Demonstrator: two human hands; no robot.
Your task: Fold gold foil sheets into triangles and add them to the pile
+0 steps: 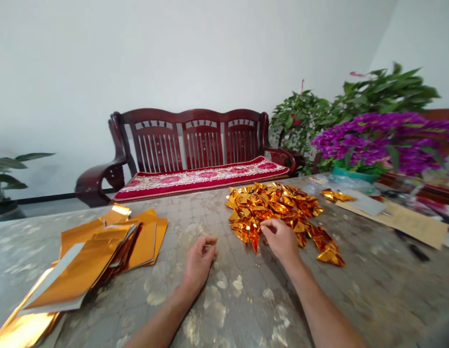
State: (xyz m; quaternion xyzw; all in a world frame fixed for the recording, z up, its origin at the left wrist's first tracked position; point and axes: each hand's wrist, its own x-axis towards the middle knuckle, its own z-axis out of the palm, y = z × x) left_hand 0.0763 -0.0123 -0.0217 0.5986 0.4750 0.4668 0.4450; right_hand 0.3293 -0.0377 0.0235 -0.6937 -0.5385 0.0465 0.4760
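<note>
My right hand (281,240) is at the near edge of a pile of folded gold foil paper pieces (273,200). Its thumb and forefinger are pinched at one folded gold foil paper piece (253,235), whose pointed end faces me. To the left, my left hand (202,258) hovers low over or rests on the table; which of the two I cannot tell. Its fingers are loosely bent, with a gap to the thumb and nothing visible between them. At the left lies a loose stack of flat gold foil paper sheets (86,270), some showing pale edges.
The table (166,290) has a grey patterned top. On its right are a brown paper sheet (409,222), a dark small object (419,252) and a single folded foil piece (336,195). Purple flowers (384,140) stand behind them. A wooden bench (202,140) is beyond the far edge.
</note>
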